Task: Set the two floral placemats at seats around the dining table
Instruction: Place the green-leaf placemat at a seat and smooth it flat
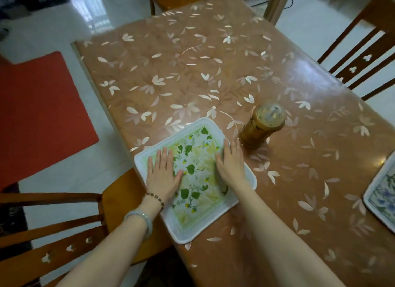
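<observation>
While both palms press flat on it, the green-leaf placemat [195,177] lies at the near-left edge of the dining table [192,73], squarely in front of the wooden chair [64,233]. Left hand [163,173] is spread open on the mat's left side, fingers extended, gripping nothing; right hand [230,165] rests open on the right side, smoothing rather than holding. Reads like the settling step for this seat. Off to the right edge, the blue-flower placemat [382,192] already lies on the table, only partly in frame. Next move, I'd say: lift both hands clear, check the alignment. Just beyond the right hand stands an amber jar [263,126], lid on; its contents are too blurred to name.
</observation>
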`<state>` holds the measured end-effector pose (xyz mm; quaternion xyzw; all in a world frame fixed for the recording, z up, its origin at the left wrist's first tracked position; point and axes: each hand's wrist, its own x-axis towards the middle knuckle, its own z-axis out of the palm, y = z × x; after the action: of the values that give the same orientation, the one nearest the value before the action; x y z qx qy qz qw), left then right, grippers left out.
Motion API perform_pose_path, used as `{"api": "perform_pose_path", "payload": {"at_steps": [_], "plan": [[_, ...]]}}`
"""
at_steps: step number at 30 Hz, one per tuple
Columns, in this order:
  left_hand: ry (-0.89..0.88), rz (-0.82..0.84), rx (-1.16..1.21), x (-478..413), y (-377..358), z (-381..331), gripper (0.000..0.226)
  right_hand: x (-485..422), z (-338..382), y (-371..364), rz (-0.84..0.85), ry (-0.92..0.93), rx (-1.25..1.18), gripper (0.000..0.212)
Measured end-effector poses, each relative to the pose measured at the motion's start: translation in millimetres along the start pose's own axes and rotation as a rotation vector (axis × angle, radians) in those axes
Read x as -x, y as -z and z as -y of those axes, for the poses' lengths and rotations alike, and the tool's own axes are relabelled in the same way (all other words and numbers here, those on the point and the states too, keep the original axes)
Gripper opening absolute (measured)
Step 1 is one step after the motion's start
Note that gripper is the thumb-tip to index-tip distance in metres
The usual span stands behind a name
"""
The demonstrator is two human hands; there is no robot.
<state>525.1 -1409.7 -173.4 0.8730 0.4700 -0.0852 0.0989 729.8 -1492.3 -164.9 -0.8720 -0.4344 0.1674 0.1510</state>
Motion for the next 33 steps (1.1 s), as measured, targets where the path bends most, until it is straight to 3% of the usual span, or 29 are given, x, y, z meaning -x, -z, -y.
{"api": "perform_pose_path", "payload": {"at_steps": [4, 9, 12, 18, 22, 25, 33], "plan": [[-0.256, 0.009, -0.067, -83, 19, -17, 0.074, -53, 21, 10, 0.026, 0.044, 0.016, 0.060], [-0.442, 0.020, -0.198, -142, 22, -35, 0.073, -95, 30, -9, 0.200, 0.120, 0.149, 0.057], [-0.512, 0.035, -0.234, -153, 11, -33, 0.071, -104, 30, -23, 0.211, 0.147, 0.241, 0.057], [-0.546, 0.078, -0.106, -160, 2, -26, 0.070, -106, 26, -37, 0.180, 0.133, 0.255, 0.058], [-0.565, 0.131, -0.086, -150, 6, -9, 0.082, -94, 19, -27, 0.212, 0.115, 0.205, 0.061], [-0.506, 0.141, -0.063, -125, 3, 26, 0.092, -55, -4, -20, 0.183, 0.118, 0.218, 0.063], [-0.416, 0.083, -0.096, -92, -6, 62, 0.090, -1, -50, -20, 0.130, 0.071, 0.343, 0.068]]}}
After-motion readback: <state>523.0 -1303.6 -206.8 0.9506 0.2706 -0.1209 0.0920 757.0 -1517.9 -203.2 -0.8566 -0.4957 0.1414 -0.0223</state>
